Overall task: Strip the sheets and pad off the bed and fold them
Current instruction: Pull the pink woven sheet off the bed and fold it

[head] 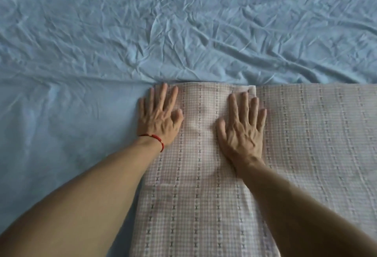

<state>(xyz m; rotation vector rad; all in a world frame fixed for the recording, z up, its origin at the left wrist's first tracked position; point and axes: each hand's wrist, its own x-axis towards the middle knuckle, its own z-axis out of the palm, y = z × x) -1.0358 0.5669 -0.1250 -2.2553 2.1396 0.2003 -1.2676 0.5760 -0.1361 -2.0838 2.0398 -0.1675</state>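
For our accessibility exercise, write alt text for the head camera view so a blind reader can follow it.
Two bare hands, the left hand with a red string bracelet and the right hand, press flat on a folded pink checked sheet. It lies on a wrinkled light blue sheet covering the bed.

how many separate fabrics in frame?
2. A wrinkled blue sheet covers the top and left. A folded pink checked cloth lies on it at lower right, pressed flat by the left hand and right hand. More may lie underneath.
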